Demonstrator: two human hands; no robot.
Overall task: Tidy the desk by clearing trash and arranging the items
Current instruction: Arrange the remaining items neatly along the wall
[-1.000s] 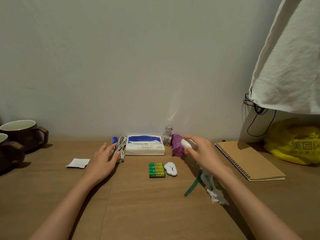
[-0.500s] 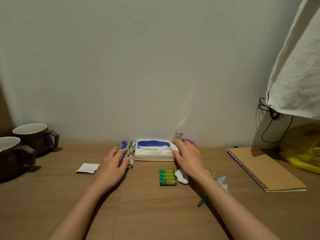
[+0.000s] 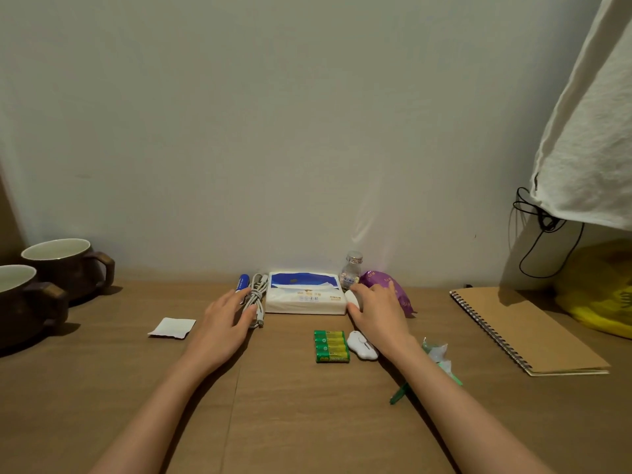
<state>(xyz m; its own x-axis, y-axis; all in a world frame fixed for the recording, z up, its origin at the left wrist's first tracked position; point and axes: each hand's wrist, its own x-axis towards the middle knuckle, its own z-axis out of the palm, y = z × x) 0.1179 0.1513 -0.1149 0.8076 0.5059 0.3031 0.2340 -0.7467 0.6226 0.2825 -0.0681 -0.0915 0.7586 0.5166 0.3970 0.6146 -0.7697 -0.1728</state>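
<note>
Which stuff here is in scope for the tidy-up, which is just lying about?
In the job: crumpled wrapper, paper sachet, batteries, small white gadget, white oval object at right hand, cable at left hand, tissue pack, blue pen, small bottle, purple packet.
Lying about: two mugs, spiral notebook, yellow bag, white cloth, black cord.

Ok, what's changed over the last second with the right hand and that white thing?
The right hand came down from beside the purple packet, bringing the small white object to the right end of the tissue pack; whether it still grips it is unclear. The left hand stayed on the white cable; batteries unmoved.
</note>
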